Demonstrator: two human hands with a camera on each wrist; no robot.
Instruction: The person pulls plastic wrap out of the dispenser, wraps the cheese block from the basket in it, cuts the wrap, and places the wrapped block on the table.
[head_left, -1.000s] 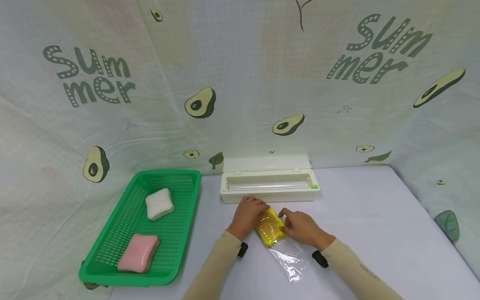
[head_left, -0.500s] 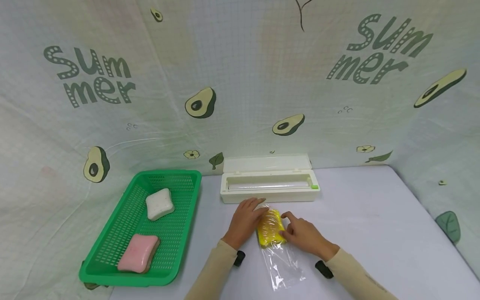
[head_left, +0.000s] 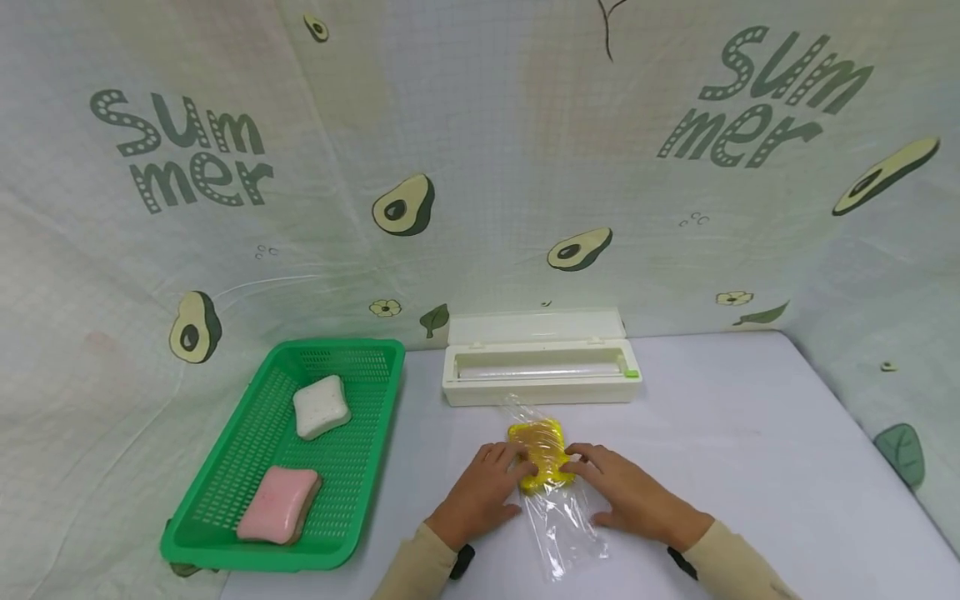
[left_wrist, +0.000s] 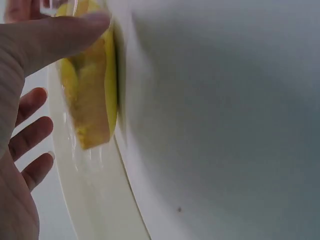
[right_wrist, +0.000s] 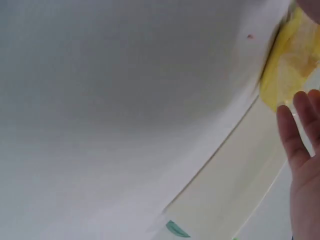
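A yellow sponge (head_left: 547, 435) with a tan face lies on the table, wrapped in clear plastic film (head_left: 561, 529). The film's loose end trails toward the near side, and a shorter piece sticks out at the far end. My left hand (head_left: 483, 490) is at the sponge's left edge; one digit lies over the wrapped face and the other fingers are spread, as the left wrist view shows. At the opposite edge, my right hand (head_left: 637, 493) touches the sponge with its fingertips; its fingers (right_wrist: 290, 130) are extended and slightly apart. The hands partly cover both edges.
Behind the sponge stands a white film dispenser box (head_left: 540, 392) with its lid raised and a green cutter at the right. To the left is a green basket (head_left: 373, 467) holding a white sponge (head_left: 321, 407) and a pink sponge (head_left: 277, 504). A patterned cloth hangs behind.
My left hand has moved from the sponge's far left corner toward me. The right hand has come slightly nearer too, and its fingers have straightened. The sponge and film turned upright; the film's far end now shows.
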